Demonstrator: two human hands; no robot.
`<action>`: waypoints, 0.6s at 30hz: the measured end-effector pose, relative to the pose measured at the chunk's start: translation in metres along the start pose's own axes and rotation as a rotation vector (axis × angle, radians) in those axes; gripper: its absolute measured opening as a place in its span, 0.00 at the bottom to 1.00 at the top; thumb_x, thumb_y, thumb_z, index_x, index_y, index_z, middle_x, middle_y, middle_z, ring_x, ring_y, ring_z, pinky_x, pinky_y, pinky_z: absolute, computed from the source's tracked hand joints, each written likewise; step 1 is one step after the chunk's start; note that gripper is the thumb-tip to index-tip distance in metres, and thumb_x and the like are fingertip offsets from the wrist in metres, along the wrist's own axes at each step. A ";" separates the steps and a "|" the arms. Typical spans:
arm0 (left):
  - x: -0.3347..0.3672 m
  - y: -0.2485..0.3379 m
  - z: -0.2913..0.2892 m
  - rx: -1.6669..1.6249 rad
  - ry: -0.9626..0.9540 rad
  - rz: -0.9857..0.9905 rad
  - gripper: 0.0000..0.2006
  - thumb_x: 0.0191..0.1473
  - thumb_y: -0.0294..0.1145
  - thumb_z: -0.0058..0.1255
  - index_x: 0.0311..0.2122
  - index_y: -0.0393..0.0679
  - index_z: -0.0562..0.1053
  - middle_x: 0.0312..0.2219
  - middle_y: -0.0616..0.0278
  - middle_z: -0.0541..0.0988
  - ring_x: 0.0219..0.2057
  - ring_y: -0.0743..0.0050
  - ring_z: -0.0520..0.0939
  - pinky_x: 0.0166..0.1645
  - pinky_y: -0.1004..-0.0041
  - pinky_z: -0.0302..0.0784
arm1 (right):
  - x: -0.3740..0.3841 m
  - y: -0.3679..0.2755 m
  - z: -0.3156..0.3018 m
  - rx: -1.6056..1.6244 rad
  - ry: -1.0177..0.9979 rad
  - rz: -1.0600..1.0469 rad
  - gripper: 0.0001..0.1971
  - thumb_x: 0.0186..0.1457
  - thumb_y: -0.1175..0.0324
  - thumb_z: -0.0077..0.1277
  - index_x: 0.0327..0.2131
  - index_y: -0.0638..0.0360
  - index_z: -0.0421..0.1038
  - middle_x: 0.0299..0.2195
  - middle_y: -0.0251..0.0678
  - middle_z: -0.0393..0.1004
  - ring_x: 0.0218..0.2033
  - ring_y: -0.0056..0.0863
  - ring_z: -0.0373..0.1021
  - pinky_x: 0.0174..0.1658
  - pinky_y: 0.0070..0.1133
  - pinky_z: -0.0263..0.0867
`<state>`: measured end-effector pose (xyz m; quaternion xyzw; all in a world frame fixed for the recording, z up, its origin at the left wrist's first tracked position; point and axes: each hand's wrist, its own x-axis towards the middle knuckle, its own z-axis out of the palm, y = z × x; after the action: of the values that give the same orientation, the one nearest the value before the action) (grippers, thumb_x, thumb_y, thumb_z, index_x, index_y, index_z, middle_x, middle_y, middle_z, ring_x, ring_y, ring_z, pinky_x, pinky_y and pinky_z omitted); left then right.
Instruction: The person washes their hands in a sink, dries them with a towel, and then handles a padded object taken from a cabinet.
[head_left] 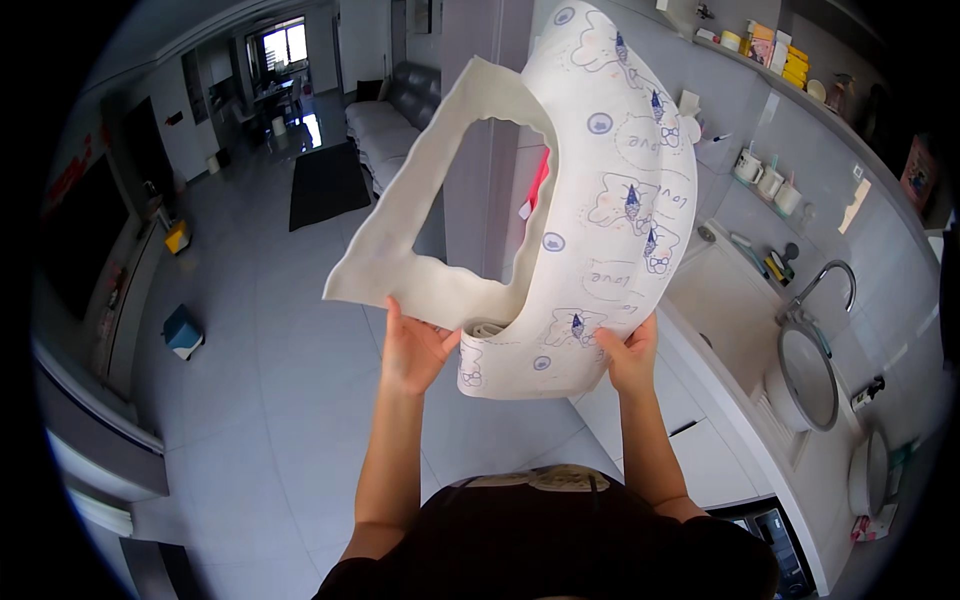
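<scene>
Both my hands hold up a large, flexible white mat with a blue and pink cartoon print. Its plain off-white underside faces out on the left, bent round an angular opening. At the bottom, one end is curled into a small roll. My left hand is closed on the lower edge beside that roll, its fingers partly hidden. Gripping the lower right edge, my right hand has its thumb on the printed face and its fingers behind.
On my right runs a white counter with a sink, a curved faucet and a grey-rimmed basin. Cups stand on a wall shelf. Farther left are a grey sofa, a dark rug and a blue bin.
</scene>
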<state>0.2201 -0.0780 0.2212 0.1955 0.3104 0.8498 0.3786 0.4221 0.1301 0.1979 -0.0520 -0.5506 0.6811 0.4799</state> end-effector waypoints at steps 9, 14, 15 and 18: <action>-0.001 -0.001 -0.010 -0.286 -0.110 -0.020 0.37 0.58 0.65 0.29 0.61 0.45 0.57 0.59 0.59 0.64 0.60 0.56 0.64 0.63 0.52 0.60 | 0.000 0.013 -0.024 0.121 0.002 0.020 0.32 0.45 0.82 0.50 0.56 0.65 0.53 0.51 0.42 0.67 0.51 0.32 0.67 0.54 0.28 0.63; -0.001 -0.002 -0.009 -0.284 -0.108 0.015 0.37 0.57 0.65 0.34 0.61 0.45 0.58 0.59 0.59 0.64 0.61 0.57 0.63 0.63 0.52 0.58 | 0.006 0.014 -0.058 0.374 0.021 0.045 0.30 0.49 0.80 0.48 0.57 0.64 0.52 0.52 0.43 0.66 0.53 0.33 0.66 0.54 0.31 0.65; -0.001 -0.002 -0.010 -0.289 -0.107 0.011 0.37 0.56 0.65 0.35 0.61 0.45 0.58 0.59 0.59 0.64 0.61 0.57 0.62 0.63 0.51 0.58 | 0.007 0.017 -0.066 0.359 0.039 0.027 0.30 0.49 0.80 0.48 0.57 0.64 0.52 0.52 0.43 0.66 0.53 0.33 0.66 0.54 0.31 0.65; 0.005 -0.008 -0.015 -0.284 -0.164 -0.018 0.36 0.56 0.64 0.38 0.61 0.46 0.58 0.59 0.61 0.64 0.61 0.58 0.62 0.63 0.51 0.58 | 0.011 0.021 -0.082 0.457 0.041 -0.009 0.30 0.52 0.75 0.50 0.58 0.63 0.52 0.53 0.42 0.66 0.52 0.32 0.67 0.54 0.30 0.65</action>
<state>0.2125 -0.0762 0.2053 0.2058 0.1570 0.8629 0.4340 0.4522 0.1968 0.1545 0.0466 -0.3723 0.7846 0.4935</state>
